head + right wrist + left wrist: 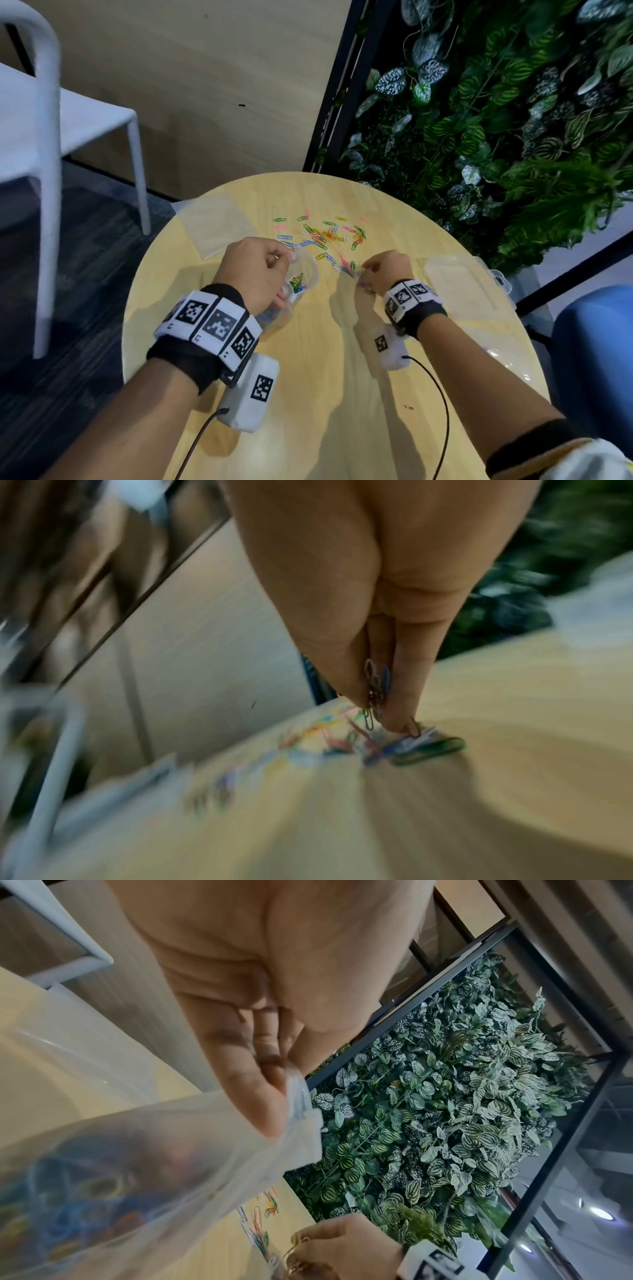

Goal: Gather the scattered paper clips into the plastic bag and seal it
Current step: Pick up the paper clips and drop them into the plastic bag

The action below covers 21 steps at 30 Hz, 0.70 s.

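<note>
Coloured paper clips (325, 234) lie scattered on the far half of the round wooden table (329, 377). My left hand (258, 270) pinches the rim of a clear plastic bag (301, 279) and holds it up above the table; several clips sit inside the bag (113, 1191). My right hand (380, 269) is at the near right edge of the scatter, fingers pinched on a small bunch of paper clips (375, 688). Its fingertips (394, 721) touch more clips on the table. The right wrist view is blurred.
A second clear plastic bag (219, 222) lies flat at the table's far left. A clear plastic box (459, 284) sits at the right edge. A white chair (51, 137) stands left, a plant wall (513, 120) behind, a blue seat (599, 359) at the right.
</note>
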{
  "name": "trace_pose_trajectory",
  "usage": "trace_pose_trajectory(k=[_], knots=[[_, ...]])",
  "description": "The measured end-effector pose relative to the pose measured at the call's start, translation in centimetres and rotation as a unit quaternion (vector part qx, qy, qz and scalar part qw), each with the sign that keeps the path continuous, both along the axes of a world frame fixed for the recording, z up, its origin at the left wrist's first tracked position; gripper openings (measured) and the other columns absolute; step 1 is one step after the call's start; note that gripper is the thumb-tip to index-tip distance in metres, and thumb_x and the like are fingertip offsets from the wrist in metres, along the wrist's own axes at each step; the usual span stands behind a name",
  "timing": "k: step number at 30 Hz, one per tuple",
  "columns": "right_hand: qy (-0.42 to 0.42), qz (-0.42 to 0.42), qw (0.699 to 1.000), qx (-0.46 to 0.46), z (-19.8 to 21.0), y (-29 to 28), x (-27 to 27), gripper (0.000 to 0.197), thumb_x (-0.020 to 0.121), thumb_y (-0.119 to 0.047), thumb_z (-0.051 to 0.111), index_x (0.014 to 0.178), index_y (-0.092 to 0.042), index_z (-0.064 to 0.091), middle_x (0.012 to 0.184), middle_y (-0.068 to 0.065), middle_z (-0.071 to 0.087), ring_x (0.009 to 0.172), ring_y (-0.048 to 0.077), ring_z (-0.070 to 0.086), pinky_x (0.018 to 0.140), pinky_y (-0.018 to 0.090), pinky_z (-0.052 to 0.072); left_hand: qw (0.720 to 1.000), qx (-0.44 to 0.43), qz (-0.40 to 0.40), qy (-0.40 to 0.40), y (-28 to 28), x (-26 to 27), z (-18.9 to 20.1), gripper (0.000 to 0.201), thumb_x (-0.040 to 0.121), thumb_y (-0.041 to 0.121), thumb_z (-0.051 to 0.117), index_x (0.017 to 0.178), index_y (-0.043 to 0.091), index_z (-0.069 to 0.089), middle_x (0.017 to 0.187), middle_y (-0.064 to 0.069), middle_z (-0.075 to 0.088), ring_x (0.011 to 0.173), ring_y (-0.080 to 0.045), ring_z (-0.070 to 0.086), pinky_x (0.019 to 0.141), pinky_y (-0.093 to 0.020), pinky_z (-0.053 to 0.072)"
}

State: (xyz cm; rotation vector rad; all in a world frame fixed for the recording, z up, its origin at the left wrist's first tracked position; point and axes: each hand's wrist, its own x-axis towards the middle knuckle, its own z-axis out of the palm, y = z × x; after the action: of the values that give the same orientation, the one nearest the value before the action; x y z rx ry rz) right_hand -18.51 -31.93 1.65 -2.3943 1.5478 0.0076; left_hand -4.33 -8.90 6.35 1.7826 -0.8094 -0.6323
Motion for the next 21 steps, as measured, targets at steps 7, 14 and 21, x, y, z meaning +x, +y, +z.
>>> trace_pose_trajectory(k=[7,14,21], knots=[[-0.540,-0.180,0.738,0.362,4.0,1.4,-1.4,0.017,0.088,0.004,0.061,0.103,0.012,0.063,0.102,0.022,0.068,0.088,0.024,0.070,0.072,0.022,0.059,1.000,0.000,-0.008,0.007,-0.2,-0.2,0.0,0.019,0.096,0.010,0.055,0.089,0.013,0.073,0.066,-0.015,0.070,0.044,-0.024,0.068,0.045,-0.026,0.057],[-0.415,0.001,0.795,0.443,6.9,9.7,1.5,0.008,0.092,0.004,0.055,0.094,0.008,0.061,0.083,0.014,0.068,0.075,0.025,0.069,0.079,0.028,0.059,1.000,-0.003,-0.008,0.012,-0.3,-0.8,0.0,0.017,0.097,0.009,0.055,0.094,0.009,0.072,0.064,-0.010,0.068,0.040,-0.015,0.066,0.044,-0.024,0.056],[-0.347,0.007,0.870,0.349,7.3,12.1,3.4,0.027,0.091,0.005,0.048,0.112,0.017,0.060,0.087,0.016,0.062,0.076,0.020,0.059,0.074,0.027,0.057,1.000,-0.014,-0.020,0.006,0.1,-0.5,0.3,0.017,0.097,0.012,0.058,0.093,0.005,0.073,0.069,-0.014,0.072,0.044,-0.015,0.068,0.040,-0.015,0.050]])
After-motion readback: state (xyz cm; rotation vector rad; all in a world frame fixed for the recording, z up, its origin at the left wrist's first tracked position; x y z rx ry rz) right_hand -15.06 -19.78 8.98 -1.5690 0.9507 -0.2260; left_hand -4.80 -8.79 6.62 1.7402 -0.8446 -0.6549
